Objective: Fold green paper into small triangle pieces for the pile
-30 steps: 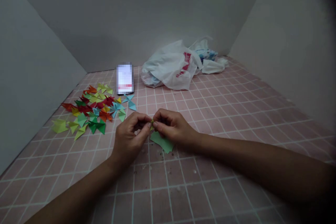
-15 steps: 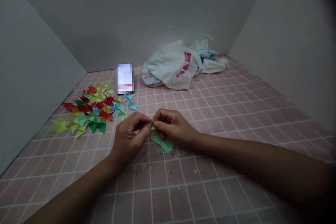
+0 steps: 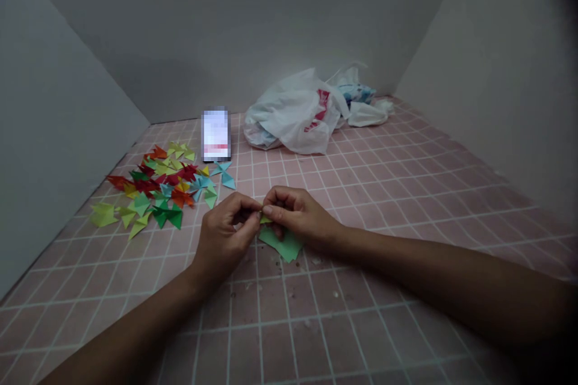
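- Pink squares ruled with pale lines covered the surface [image 3: 406,192] everything lay on; from where I stood I couldn't tell tile from cloth.
- Folded papers [image 3: 180,177] in red, orange, yellow, green and blue were spread out to the left, many overlapping, too crowded for a sure count. These looked done to me. As far as I could judge, what was left was the yellow paper [image 3: 264,220] between the hands, plus the green paper [image 3: 285,246] lying near.
- The white bag [image 3: 291,114] with red print sat slumped at the back, well apart from the work.
- The right hand [image 3: 302,216] was nearly closed, thumb against forefinger, nipping one side of the yellow paper.
- The left hand [image 3: 226,228] made a narrow pinch from the other side, its fingertips almost meeting the right's.
- The phone [image 3: 215,132] showed a bright, blurred screen behind the folded papers.
- The green paper lay just below the fingers, partly covered by the right hand and looking unfolded.
- The yellow paper, smallest of all, was mostly hidden by fingers; I judged it part-folded, but couldn't make out its shape.
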Demonstrator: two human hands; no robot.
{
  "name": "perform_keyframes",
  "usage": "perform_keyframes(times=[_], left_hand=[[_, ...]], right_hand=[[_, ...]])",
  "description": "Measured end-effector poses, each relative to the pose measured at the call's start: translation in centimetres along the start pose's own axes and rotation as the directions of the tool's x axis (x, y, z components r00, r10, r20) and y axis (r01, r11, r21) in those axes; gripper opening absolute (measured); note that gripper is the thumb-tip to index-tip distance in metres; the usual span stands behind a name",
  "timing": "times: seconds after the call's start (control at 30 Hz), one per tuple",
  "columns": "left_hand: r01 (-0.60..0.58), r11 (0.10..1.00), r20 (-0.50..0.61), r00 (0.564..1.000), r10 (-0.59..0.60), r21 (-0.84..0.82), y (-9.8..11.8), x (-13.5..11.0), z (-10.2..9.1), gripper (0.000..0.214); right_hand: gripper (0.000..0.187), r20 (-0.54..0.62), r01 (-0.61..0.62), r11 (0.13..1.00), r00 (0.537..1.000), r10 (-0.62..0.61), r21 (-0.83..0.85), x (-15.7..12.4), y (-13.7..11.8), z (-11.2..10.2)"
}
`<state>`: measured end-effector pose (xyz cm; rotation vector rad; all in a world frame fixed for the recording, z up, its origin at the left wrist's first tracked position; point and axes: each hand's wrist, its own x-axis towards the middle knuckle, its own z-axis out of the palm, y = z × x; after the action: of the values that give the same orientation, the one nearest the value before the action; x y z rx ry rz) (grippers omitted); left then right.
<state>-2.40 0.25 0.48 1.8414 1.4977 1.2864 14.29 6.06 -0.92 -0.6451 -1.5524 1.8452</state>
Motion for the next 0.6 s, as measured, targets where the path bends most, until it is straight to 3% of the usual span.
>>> perform_keyframes(times=[0.4, 0.6], left_hand=[[0.102, 0.988, -0.004, 0.995, -0.103, -0.113, -0.05, 0.07, 0.03, 0.004], [0.223, 0.921, 0.022, 0.973, -0.228, -0.32, 0.41, 0.24, 0.17, 0.011]], right_hand=[[0.015, -0.014, -0.025, 1.0, 1.0, 0.025, -0.01, 0.11, -0.5, 0.08], [0.014, -0.021, -0.022, 0.999, 1.0, 0.021, -0.035, 0.07, -0.5, 0.11]])
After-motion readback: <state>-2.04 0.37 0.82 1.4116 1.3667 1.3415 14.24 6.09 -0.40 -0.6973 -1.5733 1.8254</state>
